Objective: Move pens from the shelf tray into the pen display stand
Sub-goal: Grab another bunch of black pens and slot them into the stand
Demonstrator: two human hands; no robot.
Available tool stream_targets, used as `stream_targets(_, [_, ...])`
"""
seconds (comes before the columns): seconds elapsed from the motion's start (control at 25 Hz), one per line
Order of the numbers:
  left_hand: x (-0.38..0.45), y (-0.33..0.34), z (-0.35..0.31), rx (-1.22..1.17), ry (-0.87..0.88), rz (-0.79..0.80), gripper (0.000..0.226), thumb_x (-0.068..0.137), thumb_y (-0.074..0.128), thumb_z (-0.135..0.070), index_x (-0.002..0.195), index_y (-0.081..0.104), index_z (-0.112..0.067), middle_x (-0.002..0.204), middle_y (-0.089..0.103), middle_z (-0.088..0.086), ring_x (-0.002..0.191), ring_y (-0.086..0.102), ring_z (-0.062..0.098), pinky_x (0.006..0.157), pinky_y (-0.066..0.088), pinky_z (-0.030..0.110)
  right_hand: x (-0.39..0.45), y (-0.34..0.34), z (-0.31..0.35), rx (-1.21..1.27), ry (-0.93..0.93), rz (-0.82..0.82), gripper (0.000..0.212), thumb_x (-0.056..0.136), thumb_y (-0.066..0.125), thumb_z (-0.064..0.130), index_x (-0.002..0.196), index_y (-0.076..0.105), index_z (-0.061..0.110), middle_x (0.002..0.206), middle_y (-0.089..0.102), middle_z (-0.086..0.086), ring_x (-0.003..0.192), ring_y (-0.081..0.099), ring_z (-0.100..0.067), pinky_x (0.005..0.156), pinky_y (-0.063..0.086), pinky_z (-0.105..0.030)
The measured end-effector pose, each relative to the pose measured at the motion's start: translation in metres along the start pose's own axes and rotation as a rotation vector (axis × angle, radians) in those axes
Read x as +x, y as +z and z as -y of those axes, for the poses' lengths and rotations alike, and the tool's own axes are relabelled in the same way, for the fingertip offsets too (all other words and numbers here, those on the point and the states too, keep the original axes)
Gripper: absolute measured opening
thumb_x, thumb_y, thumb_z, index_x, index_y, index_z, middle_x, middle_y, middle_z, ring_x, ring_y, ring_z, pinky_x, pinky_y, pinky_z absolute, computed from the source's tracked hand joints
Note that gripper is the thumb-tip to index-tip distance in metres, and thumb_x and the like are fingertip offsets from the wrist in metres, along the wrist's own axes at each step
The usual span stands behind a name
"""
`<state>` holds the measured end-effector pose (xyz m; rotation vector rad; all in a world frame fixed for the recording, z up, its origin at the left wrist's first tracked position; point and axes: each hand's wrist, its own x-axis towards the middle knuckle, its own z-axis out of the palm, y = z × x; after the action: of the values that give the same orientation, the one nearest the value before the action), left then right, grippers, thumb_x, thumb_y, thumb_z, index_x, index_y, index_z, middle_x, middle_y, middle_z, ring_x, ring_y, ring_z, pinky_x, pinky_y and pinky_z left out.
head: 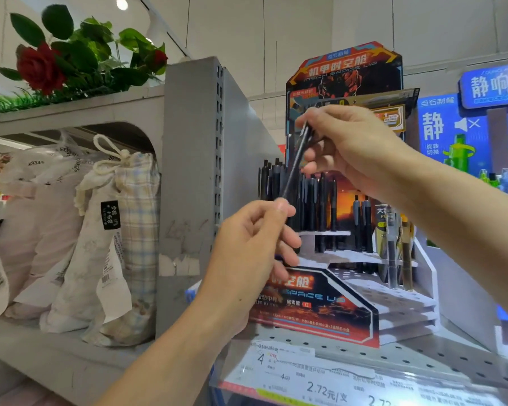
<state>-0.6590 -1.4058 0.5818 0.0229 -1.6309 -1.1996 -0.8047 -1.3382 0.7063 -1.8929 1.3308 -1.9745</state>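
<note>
A dark pen slants in front of the pen display stand, a stepped white stand with holes and an orange and black printed front. My right hand pinches the pen's upper end. My left hand pinches its lower end between thumb and forefinger. Several dark pens stand upright in the stand's upper tiers, and two more stand to the right. Packaged pens lean at the stand's right side. The shelf tray is not in sight.
A grey shelf upright stands left of the stand. Cloth drawstring bags fill the left shelf, with artificial roses on top. A perforated shelf with price labels carries the stand. Blue displays sit at right.
</note>
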Motion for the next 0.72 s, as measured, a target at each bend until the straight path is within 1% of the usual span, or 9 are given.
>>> stream_targets(0.08, [-0.012, -0.002, 0.008, 0.068, 0.019, 0.051, 0.017, 0.098, 0.063, -0.027, 0.094, 0.073, -0.015, 0.074, 0.072, 0.005, 0.058, 0.063, 0.013, 0.056, 0.055, 0.022, -0.002, 0.000, -0.005, -0.045, -0.021, -0.071, 0.024, 0.106, 0.050, 0.023, 0.113, 0.063, 0.004, 0.082, 0.058, -0.007, 0.058, 0.062, -0.012, 0.057, 0.059, -0.028])
stream_targets(0.16, [-0.025, -0.006, 0.015, 0.261, 0.098, 0.135, 0.017, 0.096, 0.066, -0.032, 0.086, 0.075, -0.021, 0.078, 0.074, -0.002, 0.070, 0.069, 0.011, 0.068, 0.059, 0.025, -0.005, 0.002, -0.010, -0.098, -0.050, -0.141, 0.023, 0.107, 0.049, 0.021, 0.114, 0.061, 0.004, 0.079, 0.060, -0.006, 0.056, 0.063, -0.013, 0.054, 0.059, -0.028])
stream_targets(0.2, [-0.031, -0.007, 0.018, 0.358, 0.139, 0.187, 0.018, 0.095, 0.066, -0.036, 0.086, 0.076, -0.024, 0.080, 0.075, -0.009, 0.075, 0.069, 0.006, 0.071, 0.057, 0.023, -0.006, 0.003, -0.012, -0.137, -0.064, -0.166, 0.023, 0.107, 0.048, 0.021, 0.116, 0.060, 0.004, 0.080, 0.062, -0.007, 0.056, 0.064, -0.013, 0.054, 0.059, -0.028])
stream_targets(0.28, [-0.041, -0.008, 0.022, 0.460, 0.194, 0.262, 0.015, 0.093, 0.068, -0.039, 0.089, 0.078, -0.028, 0.086, 0.074, -0.018, 0.084, 0.069, 0.001, 0.071, 0.052, 0.014, -0.008, 0.007, -0.015, -0.195, -0.080, -0.170, 0.023, 0.107, 0.049, 0.021, 0.118, 0.059, 0.004, 0.086, 0.064, -0.011, 0.057, 0.065, -0.015, 0.055, 0.060, -0.029])
stream_targets(0.32, [-0.045, -0.008, 0.024, 0.482, 0.205, 0.281, 0.014, 0.092, 0.069, -0.038, 0.091, 0.079, -0.029, 0.088, 0.073, -0.019, 0.086, 0.068, 0.001, 0.072, 0.050, 0.011, -0.008, 0.009, -0.017, -0.213, -0.083, -0.162, 0.022, 0.107, 0.049, 0.021, 0.119, 0.058, 0.005, 0.087, 0.064, -0.012, 0.057, 0.065, -0.015, 0.056, 0.060, -0.031])
stream_targets(0.44, [-0.051, -0.010, 0.030, 0.478, 0.147, 0.346, 0.012, 0.090, 0.072, -0.036, 0.091, 0.080, -0.028, 0.090, 0.072, -0.014, 0.085, 0.069, 0.004, 0.071, 0.051, 0.011, -0.009, 0.016, -0.020, -0.307, -0.111, -0.149, 0.024, 0.106, 0.051, 0.022, 0.120, 0.059, 0.005, 0.086, 0.061, -0.009, 0.056, 0.064, -0.014, 0.059, 0.062, -0.036])
stream_targets(0.52, [-0.052, -0.012, 0.032, 0.487, 0.094, 0.379, 0.014, 0.088, 0.073, -0.040, 0.091, 0.080, -0.029, 0.092, 0.072, -0.014, 0.087, 0.068, 0.004, 0.074, 0.056, 0.019, -0.010, 0.019, -0.021, -0.388, -0.138, -0.141, 0.024, 0.106, 0.051, 0.023, 0.119, 0.060, 0.006, 0.091, 0.064, -0.011, 0.058, 0.065, -0.014, 0.061, 0.063, -0.038])
stream_targets(0.6, [-0.052, -0.013, 0.034, 0.553, 0.083, 0.391, 0.019, 0.086, 0.071, -0.048, 0.088, 0.080, -0.032, 0.091, 0.070, -0.016, 0.091, 0.064, 0.003, 0.081, 0.056, 0.029, -0.010, 0.020, -0.021, -0.429, -0.143, -0.143, 0.024, 0.106, 0.051, 0.024, 0.120, 0.061, 0.007, 0.097, 0.066, -0.017, 0.060, 0.067, -0.015, 0.061, 0.063, -0.037])
stream_targets(0.72, [-0.053, -0.012, 0.035, 0.591, 0.087, 0.387, 0.028, 0.083, 0.066, -0.057, 0.084, 0.079, -0.032, 0.087, 0.068, -0.017, 0.093, 0.062, 0.004, 0.082, 0.053, 0.033, -0.009, 0.019, -0.018, -0.464, -0.125, -0.137, 0.024, 0.105, 0.052, 0.024, 0.120, 0.062, 0.008, 0.102, 0.068, -0.025, 0.062, 0.068, -0.017, 0.059, 0.063, -0.035])
